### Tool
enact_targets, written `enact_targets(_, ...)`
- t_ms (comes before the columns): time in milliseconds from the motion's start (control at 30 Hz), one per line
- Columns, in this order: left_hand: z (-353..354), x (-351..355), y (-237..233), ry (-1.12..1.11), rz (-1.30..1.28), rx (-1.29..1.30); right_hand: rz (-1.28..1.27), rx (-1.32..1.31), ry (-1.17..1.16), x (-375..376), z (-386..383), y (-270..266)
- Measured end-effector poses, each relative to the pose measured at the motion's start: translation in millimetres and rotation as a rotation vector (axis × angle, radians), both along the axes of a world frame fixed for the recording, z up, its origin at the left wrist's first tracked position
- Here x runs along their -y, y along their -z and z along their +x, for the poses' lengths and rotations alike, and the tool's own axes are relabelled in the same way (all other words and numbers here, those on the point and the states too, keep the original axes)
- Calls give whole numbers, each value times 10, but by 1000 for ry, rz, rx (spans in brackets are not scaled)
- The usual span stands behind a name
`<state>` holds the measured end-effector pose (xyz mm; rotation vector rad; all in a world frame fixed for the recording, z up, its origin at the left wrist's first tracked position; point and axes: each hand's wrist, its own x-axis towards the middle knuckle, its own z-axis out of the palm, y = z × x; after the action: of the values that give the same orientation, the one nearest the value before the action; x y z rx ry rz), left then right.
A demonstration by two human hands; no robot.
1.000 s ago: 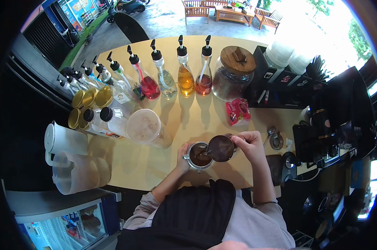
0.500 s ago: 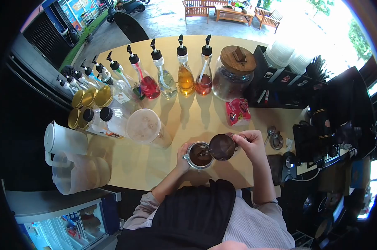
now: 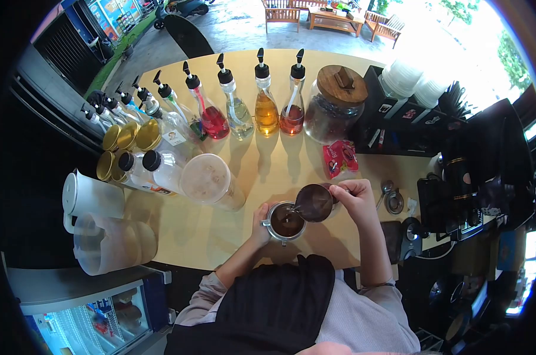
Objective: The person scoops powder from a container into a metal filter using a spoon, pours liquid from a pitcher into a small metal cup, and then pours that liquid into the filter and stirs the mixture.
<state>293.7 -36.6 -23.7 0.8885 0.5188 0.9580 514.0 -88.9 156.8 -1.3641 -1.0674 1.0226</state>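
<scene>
Pouring under way, by the look of it. Small round dark metal pitcher [image 3: 314,203], just below centre of frame, tilted toward small steel cup [image 3: 287,222] just beside it at lower left. Thin dark stream from spout into cup.

Cup standing on pale wooden counter [image 3: 220,242], holding dark brown liquid fairly high up the wall.

Grip of right hand [image 3: 352,198] closed on pitcher's far side. Grip of left hand [image 3: 259,220] wrapped round cup's left wall, steadying.

Next move, as judged: even tilt, spout over cup mouth, eye on level near rim.

Outward:
- Left of centre: clear plastic cup [image 3: 207,179], pale milky contents.
- Upper centre: row of pump bottles [image 3: 238,112] with red, clear, amber and red-brown syrups.
- Right of those: glass jar with wooden lid [image 3: 337,103], dark contents.
- Far left: white lidded jug [image 3: 90,198], contents hidden.
</scene>
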Motion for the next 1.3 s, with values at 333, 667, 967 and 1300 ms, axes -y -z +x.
enact_targets(333,2,8,128,-29,-50,-3,-6,-2,48,25,-42,-124)
enact_targets(667,-2,-3,60,-2,-38,22,-18,13,47,146,58,-35)
enact_targets(967,1,6,87,-9,-38,36,-14,37,13,200,40,-74)
enact_targets(1300,3,3,15,-4,-29,29,3,77,-35,106,-28,-109)
